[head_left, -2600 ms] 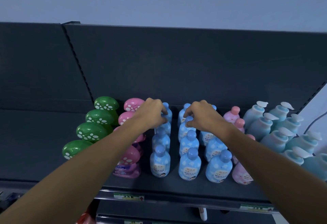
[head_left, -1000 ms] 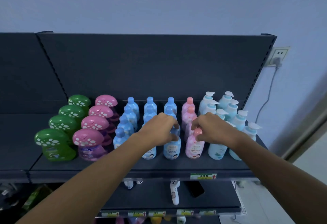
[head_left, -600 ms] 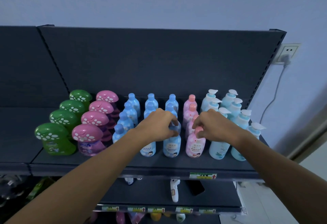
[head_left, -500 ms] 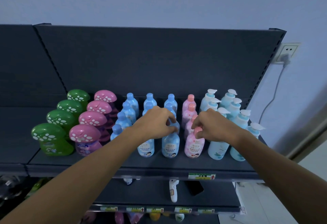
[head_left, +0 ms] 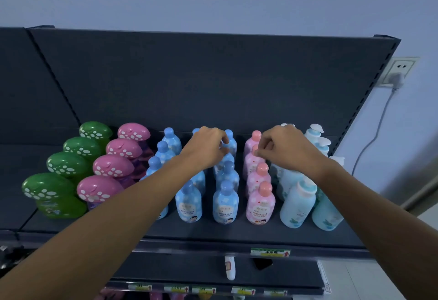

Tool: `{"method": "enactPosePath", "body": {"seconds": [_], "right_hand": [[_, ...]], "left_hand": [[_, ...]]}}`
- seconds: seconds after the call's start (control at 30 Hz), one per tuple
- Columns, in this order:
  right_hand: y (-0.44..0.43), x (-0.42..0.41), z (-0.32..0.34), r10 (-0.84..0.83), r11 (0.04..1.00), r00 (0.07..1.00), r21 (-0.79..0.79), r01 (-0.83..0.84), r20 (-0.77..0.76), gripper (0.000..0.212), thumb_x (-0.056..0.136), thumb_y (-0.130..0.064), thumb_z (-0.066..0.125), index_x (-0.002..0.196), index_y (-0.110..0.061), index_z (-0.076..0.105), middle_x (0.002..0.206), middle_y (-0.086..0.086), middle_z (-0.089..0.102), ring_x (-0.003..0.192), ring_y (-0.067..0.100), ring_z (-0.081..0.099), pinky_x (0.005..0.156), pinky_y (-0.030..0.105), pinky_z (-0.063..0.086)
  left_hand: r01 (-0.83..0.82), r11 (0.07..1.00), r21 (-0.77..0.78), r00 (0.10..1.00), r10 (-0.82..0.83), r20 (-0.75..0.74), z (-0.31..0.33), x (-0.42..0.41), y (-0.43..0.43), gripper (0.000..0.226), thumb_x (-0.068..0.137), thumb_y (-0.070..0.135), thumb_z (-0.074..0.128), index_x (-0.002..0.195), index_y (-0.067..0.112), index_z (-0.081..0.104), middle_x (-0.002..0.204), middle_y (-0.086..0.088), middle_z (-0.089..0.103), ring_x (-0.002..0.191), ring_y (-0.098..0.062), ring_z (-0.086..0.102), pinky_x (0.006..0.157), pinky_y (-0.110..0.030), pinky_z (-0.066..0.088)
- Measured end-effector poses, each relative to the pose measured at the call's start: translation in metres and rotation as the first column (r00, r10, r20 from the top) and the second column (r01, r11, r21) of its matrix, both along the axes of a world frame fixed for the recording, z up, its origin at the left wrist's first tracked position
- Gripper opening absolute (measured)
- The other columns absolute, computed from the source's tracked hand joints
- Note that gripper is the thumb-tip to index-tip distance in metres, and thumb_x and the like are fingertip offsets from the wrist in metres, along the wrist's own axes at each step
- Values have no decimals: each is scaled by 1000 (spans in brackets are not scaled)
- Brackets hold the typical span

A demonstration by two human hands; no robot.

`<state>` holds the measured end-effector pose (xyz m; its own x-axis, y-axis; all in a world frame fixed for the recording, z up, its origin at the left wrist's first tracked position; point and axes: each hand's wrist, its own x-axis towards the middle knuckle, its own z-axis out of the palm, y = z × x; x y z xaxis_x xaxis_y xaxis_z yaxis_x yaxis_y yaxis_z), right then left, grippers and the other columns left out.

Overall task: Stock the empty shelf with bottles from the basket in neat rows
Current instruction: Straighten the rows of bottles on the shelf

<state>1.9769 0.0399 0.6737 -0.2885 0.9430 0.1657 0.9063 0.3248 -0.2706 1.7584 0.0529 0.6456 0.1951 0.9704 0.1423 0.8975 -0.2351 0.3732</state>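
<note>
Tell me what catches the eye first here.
Mid-frame, the left hand pinches a blue round-capped bottle and the right hand a pink round-capped bottle beside it, toward the back of the dark shelf. At far left, glossy green bottles with white-spotted mushroom caps stand in file.

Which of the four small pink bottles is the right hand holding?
The second pink bottle from the back: the right hand pinches its cap. The other three show their caps uncovered. The left hand pinches a blue bottle.
</note>
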Motion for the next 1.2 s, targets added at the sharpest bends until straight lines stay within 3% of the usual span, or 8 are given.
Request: {"method": "enactPosePath", "body": {"seconds": [0.17, 0.3, 0.43, 0.67, 1.0, 1.1, 1.2], "right_hand": [[36, -5, -22, -34, 994, 997, -100, 41, 66, 32, 84, -33, 72, 115, -23, 69, 106, 6, 69, 102, 26, 62, 86, 37, 53], [49, -7, -39, -33, 996, 996, -82, 40, 81, 31, 79, -28, 73, 110, -25, 72, 100, 4, 70, 95, 26, 62, 74, 31, 49], [55, -5, -44, -44, 999, 997, -29, 46, 64, 24, 79, -23, 72, 103, -25, 76, 93, 3, 70, 85, 22, 54, 70, 29, 43], [57, -6, -40, -25, 999, 995, -28, 27, 97, 24, 78, -22, 72, 100, -26, 78, 94, 5, 70, 90, 26, 61, 76, 35, 54], [58, -5, -39, -36, 997, 991, -60, 43, 126, 28, 79, -26, 74, 107, -25, 75, 96, 5, 70, 93, 25, 59, 74, 32, 47], [64, -7, -32, -58, 996, 997, -67, 61, 46, 30, 80, -36, 74, 107, -23, 74, 97, 6, 71, 94, 25, 64, 78, 34, 54], [76, -10, -25, -103, 994, 995, 23, 103, 4, 25, 87, -36, 69, 106, -20, 73, 98, 7, 72, 95, 30, 66, 82, 38, 56]], "left_hand": [[-22, 998, -53, 998, 19, -64, -11, 7, 20, 32, 93, 31, 70, 123, 21, 69, 102, -4, 71, 109, -24, 60, 94, -43, 52], [-2, 999, -32, 999, 1, -49, -15, 10, 26, 23, 91, 28, 73, 112, 17, 75, 101, -2, 71, 106, -22, 60, 96, -42, 51], [-6, 1000, -9, 999, 5, -47, -16, 10, 30, 26, 91, 30, 74, 114, 20, 76, 99, 1, 70, 105, -21, 60, 94, -40, 51], [-1, 1000, 7, 999, 2, -45, -17, 14, 33, 14, 89, 27, 74, 100, 20, 78, 82, 5, 64, 88, -20, 62, 82, -41, 55], [-27, 999, -29, 1000, 27, -1, -17, 14, 34, 21, 85, 31, 77, 104, 21, 78, 87, 1, 71, 92, -19, 65, 83, -41, 58], [-80, 997, 10, 995, 79, 60, -9, 13, 41, 24, 85, 41, 75, 100, 23, 77, 87, 3, 72, 94, -20, 66, 84, -39, 57], [-120, 990, 68, 990, 115, 78, 0, 12, 54, 16, 90, 39, 70, 97, 25, 75, 95, -2, 71, 94, -25, 66, 85, -41, 58]]}}
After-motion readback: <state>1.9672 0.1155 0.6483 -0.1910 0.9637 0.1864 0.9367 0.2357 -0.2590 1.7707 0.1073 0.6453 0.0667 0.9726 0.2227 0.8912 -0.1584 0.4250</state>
